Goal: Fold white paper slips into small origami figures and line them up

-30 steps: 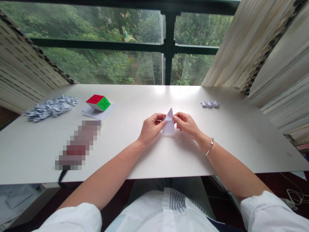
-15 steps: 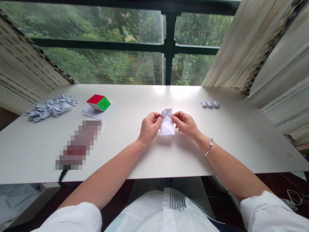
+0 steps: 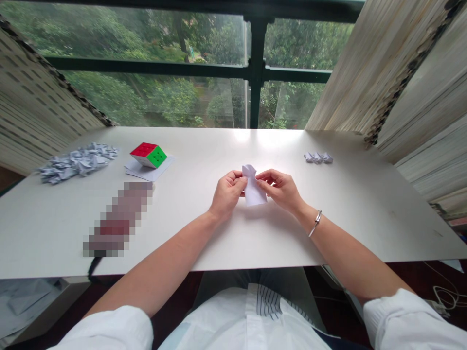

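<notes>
A small creased sheet of white paper (image 3: 255, 193) is held up between my two hands, above the middle of the white table. My left hand (image 3: 226, 191) pinches its left edge between thumb and fingers. On the other side, my right hand (image 3: 280, 188) has thumb and forefinger closed on the upper right part of the paper. The top of the sheet bends inward between the two grips, while its lower part hangs flat. The fingertips behind the paper are hidden.
On the white table (image 3: 226, 248), a heap of folded paper pieces (image 3: 78, 162) lies far left. A puzzle cube (image 3: 149, 154) rests on paper sheets (image 3: 160, 175). Nearer is a blurred-out long object (image 3: 118, 218). Several small folded pieces (image 3: 318, 157) stand at the right, and a window lies behind.
The paper's top has bent inward and the sheet has tilted, its lower end swinging slightly right. My right hand's fingertips have moved a little left across it.
</notes>
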Available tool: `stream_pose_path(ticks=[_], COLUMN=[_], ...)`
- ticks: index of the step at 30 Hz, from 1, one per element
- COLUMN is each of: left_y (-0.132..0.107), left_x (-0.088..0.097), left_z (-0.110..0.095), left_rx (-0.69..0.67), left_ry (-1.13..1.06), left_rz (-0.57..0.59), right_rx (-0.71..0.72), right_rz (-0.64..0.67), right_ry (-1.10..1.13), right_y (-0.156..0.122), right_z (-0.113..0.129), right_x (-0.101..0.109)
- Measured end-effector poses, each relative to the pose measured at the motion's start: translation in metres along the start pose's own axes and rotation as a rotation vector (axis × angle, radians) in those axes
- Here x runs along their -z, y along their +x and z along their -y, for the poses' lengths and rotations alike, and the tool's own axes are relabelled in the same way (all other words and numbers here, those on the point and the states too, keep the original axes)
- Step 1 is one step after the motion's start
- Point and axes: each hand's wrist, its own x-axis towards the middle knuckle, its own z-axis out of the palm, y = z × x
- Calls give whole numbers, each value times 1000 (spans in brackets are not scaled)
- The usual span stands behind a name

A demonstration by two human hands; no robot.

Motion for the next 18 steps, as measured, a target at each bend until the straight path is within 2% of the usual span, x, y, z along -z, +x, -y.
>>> stream_pose_path(ticks=[10,18], left_y=[-5,-9], left_x=[-2,-3], left_z=[-1,-2], left_rx=[-62,-180], left_ry=[27,95], left_rz=[58,88], right_rx=[-184,-307], right_rz=[0,114], right_ry=[233,353], right_y=[3,4], right_z=[1,6], right_x=[2,9])
